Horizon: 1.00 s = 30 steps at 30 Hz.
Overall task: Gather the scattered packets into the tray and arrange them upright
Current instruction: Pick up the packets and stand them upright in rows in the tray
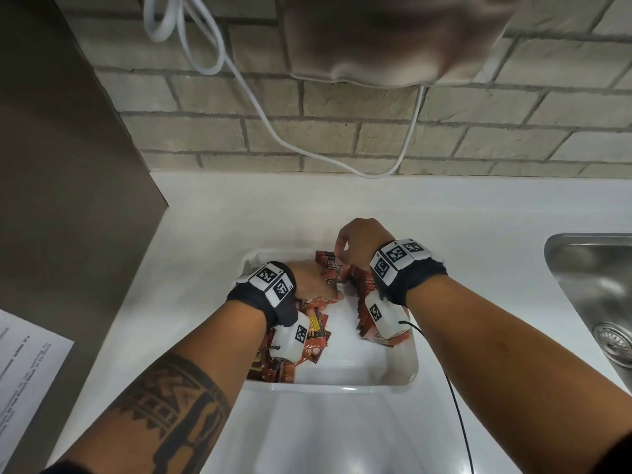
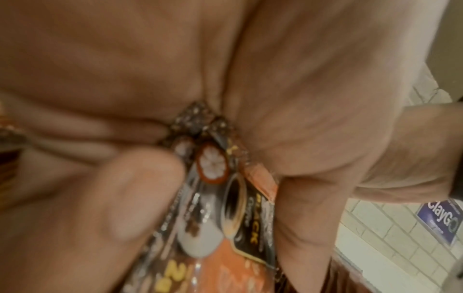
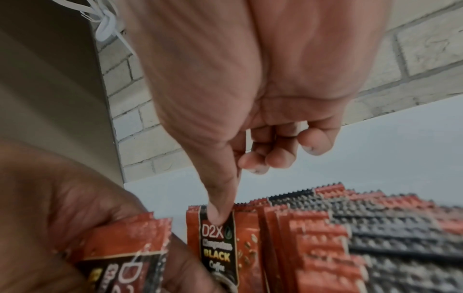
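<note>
A white tray (image 1: 359, 388) sits on the white counter. Along its right side stands a row of upright red-and-black coffee packets (image 1: 362, 289), also seen in the right wrist view (image 3: 350, 237). My right hand (image 1: 355, 244) is at the row's far end and pinches the top of the front upright packet (image 3: 220, 247); its thumb (image 3: 220, 198) lies on the face, and the other fingers are curled. My left hand (image 1: 318, 283) grips a packet (image 2: 225, 208) between thumb and fingers just left of the row. Loose packets (image 1: 314, 336) lie heaped in the tray's left half.
A steel sink (image 1: 595, 285) lies at the right edge. A white cable (image 1: 260, 107) hangs down the brick wall behind. A grey panel (image 1: 68, 148) closes off the left, with a printed sheet (image 1: 24, 371) below it. A thin black wire (image 1: 458, 405) trails from my right wrist.
</note>
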Motion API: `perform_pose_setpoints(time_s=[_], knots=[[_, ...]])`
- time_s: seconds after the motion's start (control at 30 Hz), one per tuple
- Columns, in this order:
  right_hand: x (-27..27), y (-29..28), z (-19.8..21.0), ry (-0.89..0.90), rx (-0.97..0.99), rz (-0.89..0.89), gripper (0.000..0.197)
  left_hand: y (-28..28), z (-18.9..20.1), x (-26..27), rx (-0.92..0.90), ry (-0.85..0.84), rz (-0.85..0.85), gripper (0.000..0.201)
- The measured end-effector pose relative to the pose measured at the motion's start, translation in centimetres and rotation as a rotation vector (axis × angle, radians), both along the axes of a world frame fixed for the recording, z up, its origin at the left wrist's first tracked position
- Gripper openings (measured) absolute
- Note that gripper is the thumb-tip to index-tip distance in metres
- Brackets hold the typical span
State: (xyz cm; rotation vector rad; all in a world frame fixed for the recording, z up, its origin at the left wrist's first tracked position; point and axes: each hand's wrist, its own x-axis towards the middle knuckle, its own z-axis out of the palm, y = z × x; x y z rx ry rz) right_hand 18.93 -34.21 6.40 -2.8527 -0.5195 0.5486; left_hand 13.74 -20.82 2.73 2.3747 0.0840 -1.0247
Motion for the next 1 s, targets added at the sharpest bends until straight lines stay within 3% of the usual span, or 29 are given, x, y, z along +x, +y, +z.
perform_pose_setpoints(time_s=[0.13,0.3,0.4,0.47,0.57,0.7,0.9,1.0], knots=[[-0.1,0.0,0.1,0.006,0.042,-0.016,0.016,-0.1,0.1,0.0,-0.015,0.024,0.008,0.038],[-0.1,-0.3,0.9,0.005,0.066,-0.028,0.012,0.0,0.7,-0.4,-0.026,0.028,0.005,0.044],[-0.1,-1.2,1.9,-0.021,0.112,-0.028,0.006,0.7,1.5,-0.7,-0.108,0.045,0.055,0.034],[-0.3,-2.0,2.4,-0.019,0.199,-0.037,0.011,1.4,2.0,-1.0,-0.241,0.073,0.158,0.029],[-1.1,-2.8,3.4,0.078,0.286,0.003,0.026,2.0,2.5,-1.8,-0.585,0.119,0.390,0.031],[-2.2,-3.4,4.3,0.173,0.379,0.005,0.017,1.8,3.3,-3.0,-0.913,0.118,0.523,0.023],[-2.9,-4.0,5.2,0.172,0.458,0.022,0.006,1.2,3.7,-4.1,-1.070,0.034,0.525,0.025],[-2.9,-4.2,5.7,0.117,0.519,0.009,0.006,0.9,3.8,-4.2,-1.024,-0.041,0.479,0.035]])
